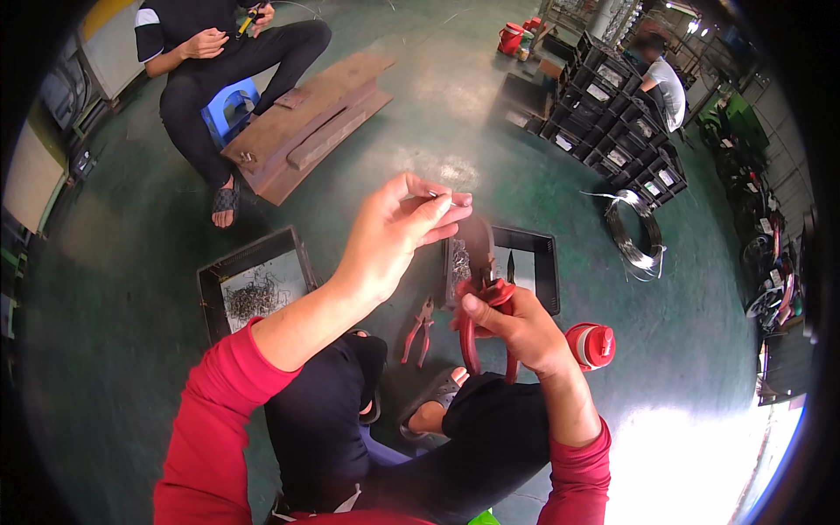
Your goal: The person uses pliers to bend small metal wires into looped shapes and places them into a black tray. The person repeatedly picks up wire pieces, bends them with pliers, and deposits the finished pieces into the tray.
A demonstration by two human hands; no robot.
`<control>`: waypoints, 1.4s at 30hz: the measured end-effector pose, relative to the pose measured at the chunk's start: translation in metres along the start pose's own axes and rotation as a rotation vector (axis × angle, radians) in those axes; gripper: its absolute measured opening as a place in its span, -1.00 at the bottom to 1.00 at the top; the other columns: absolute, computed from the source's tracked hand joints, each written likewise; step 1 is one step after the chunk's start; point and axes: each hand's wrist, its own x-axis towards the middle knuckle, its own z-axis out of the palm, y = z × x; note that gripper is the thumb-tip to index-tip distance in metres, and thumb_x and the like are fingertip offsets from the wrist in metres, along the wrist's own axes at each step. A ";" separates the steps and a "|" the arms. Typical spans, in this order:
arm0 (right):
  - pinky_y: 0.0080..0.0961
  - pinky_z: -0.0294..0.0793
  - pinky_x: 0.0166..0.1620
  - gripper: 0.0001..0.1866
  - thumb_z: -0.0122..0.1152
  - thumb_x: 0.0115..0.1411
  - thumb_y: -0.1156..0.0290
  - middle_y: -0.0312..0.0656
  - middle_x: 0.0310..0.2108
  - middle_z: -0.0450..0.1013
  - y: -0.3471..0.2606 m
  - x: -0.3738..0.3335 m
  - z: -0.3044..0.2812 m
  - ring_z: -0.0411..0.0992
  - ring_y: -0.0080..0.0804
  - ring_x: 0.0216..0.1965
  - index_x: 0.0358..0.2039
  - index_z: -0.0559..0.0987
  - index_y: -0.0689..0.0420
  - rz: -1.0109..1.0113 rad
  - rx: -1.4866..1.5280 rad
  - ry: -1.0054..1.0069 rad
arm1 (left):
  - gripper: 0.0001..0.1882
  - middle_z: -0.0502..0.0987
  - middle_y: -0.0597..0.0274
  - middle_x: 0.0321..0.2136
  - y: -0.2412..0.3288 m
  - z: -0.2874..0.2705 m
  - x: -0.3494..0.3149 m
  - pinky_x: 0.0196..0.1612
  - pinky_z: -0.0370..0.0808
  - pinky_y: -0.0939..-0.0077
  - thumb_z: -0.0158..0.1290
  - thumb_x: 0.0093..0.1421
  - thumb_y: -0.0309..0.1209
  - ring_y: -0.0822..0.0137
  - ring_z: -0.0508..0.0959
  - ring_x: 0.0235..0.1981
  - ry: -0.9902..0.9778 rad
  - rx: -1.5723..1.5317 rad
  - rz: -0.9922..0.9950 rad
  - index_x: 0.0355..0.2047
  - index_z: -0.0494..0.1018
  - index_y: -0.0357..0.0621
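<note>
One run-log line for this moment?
left hand: pinching small wire piece | right hand: gripping red-handled pliers | floor: second pliers, trays, wire coil

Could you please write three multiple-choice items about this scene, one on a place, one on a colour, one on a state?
1. Where do the spare pliers lie?
A. on the floor by the person's foot
B. in the left tray
C. on the wooden boards

2. What colour are the handles of the pliers in the right hand?
A. blue
B. red
C. yellow

3. What does the left hand do?
A. rests flat on a knee
B. hangs open
C. pinches a small wire piece

Key: 1 A, they lie between the legs on the green floor; 2 B, red grips show under the fist; 3 C, the fingertips meet on it.
</note>
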 end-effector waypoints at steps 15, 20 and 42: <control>-0.50 0.44 -0.19 -0.69 0.22 0.24 0.25 -0.20 -0.43 0.51 -0.005 -0.007 -0.004 0.46 -0.52 -0.35 -0.13 0.51 0.21 -0.027 -0.420 0.260 | -0.74 0.55 0.07 -0.11 0.005 -0.005 0.001 0.02 0.50 0.35 -0.06 0.35 -0.42 0.25 0.55 -0.05 -0.051 0.144 0.086 -0.02 0.43 -0.25; -0.43 0.43 -0.23 -0.72 0.25 0.20 0.30 -0.09 -0.45 0.51 0.001 -0.008 -0.003 0.46 -0.36 -0.41 -0.21 0.51 0.24 -0.095 -0.555 0.382 | -0.66 0.57 0.16 -0.30 0.013 -0.019 0.002 -0.10 0.53 0.45 -0.07 0.36 -0.29 0.37 0.58 -0.27 -0.137 0.352 -0.079 -0.09 0.51 -0.34; -0.41 0.40 -0.27 -0.67 0.27 0.17 0.23 -0.03 -0.49 0.49 0.011 0.005 -0.002 0.42 -0.28 -0.46 -0.24 0.53 0.26 -0.165 -0.594 0.421 | -0.95 0.55 0.30 -0.57 -0.002 -0.006 -0.005 -0.47 0.48 0.68 0.13 0.17 -0.58 0.58 0.53 -0.56 -0.018 0.872 0.308 -0.37 0.54 -0.34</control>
